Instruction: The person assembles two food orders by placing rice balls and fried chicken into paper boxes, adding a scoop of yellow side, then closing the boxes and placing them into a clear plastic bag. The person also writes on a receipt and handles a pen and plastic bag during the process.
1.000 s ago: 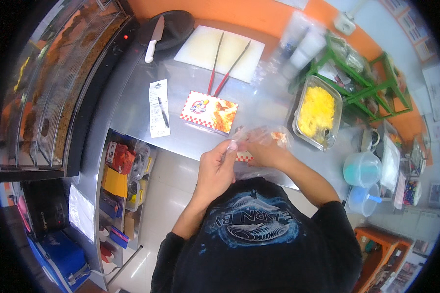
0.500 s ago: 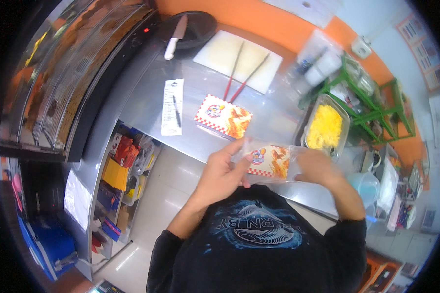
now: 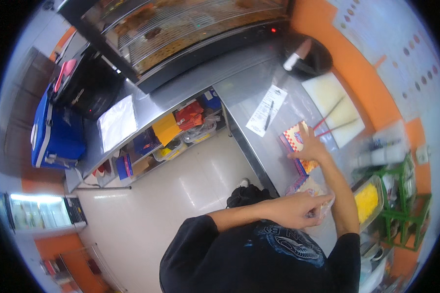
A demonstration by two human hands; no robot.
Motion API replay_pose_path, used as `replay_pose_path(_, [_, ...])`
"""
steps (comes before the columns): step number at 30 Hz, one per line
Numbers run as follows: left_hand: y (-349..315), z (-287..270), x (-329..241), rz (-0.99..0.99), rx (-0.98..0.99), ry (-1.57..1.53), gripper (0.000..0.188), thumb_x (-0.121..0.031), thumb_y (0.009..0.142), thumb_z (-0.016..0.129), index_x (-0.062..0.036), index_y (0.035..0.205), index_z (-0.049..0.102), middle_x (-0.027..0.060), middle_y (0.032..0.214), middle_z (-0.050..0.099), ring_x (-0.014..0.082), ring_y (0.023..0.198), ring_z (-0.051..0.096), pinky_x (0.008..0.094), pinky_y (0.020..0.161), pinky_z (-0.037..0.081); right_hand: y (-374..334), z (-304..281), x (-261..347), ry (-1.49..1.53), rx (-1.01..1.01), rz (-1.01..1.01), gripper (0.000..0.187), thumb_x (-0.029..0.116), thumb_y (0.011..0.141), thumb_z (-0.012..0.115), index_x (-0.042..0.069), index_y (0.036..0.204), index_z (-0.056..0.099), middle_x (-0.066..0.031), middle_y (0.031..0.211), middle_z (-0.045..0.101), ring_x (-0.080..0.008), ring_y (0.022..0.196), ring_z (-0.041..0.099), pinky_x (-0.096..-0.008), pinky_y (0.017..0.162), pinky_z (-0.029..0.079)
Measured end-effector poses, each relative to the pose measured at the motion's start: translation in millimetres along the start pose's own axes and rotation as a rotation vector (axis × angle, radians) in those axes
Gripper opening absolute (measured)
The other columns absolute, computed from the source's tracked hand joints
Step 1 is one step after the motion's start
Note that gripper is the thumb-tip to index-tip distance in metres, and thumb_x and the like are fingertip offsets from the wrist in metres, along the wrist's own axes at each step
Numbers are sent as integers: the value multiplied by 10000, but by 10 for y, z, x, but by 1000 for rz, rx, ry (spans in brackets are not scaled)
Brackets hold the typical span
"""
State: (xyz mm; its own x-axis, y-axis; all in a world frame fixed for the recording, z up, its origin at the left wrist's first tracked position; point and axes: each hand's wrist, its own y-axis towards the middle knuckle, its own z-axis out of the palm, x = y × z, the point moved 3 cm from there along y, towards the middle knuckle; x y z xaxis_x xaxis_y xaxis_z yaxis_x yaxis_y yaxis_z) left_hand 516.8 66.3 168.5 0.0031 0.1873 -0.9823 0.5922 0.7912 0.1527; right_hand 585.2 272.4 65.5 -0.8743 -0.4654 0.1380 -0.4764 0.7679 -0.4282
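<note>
My left hand (image 3: pixel 296 210) is closed on the gathered clear plastic bag (image 3: pixel 325 206). A printed cardboard food box (image 3: pixel 305 186) shows inside this bag, partly hidden by the hand. My right hand (image 3: pixel 312 145) reaches over a second printed food box (image 3: pixel 294 138) on the steel counter. Its fingers and thumb span this box and grip it by the edges. Red-handled tongs (image 3: pixel 333 113) lie beyond that box, their tips on a white cutting board (image 3: pixel 335 105). To the left of the box is a paper receipt (image 3: pixel 265 115) with a pen (image 3: pixel 269 115) on it.
A knife (image 3: pixel 298 54) lies on a round black board (image 3: pixel 318 61) at the back. A tray of yellow food (image 3: pixel 368 201) sits near green racks (image 3: pixel 401 205) at right. A glass food warmer (image 3: pixel 200 44) stands at the far left, above shelves with packets (image 3: pixel 188 115).
My view has turned left. My right hand has left the bagged box and moved onto the box on the counter. My left hand keeps the bag, now closer to my body.
</note>
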Motion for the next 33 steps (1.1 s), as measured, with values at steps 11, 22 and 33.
replay_pose_path(11, [-91,-131,162,-116,-95,-195,642,-46,1007,565,-92,1600,321,161,1215,678,138,702,675,304,705,563,-359,-412,-107,380,-543,-159,1214,297,593,903,131,1615,270,-282,1467,399,-440,1332,484,-496,1093,450])
replay_pose_path(22, [187,-230,53,-180,-334,-430,711,133,895,442,-30,1581,353,131,1284,648,120,717,683,258,666,546,-2352,-916,-382,1163,-1068,-371,1247,304,614,937,-1,1599,236,-259,1517,356,-353,1450,367,-460,1182,319])
replay_pose_path(33, [255,-214,-48,-238,-254,-204,719,160,872,393,-28,1566,371,201,1386,582,122,668,642,252,615,542,-2480,186,-439,241,-686,-344,907,281,557,885,219,1405,570,-217,1406,466,-447,1227,491,-558,986,415])
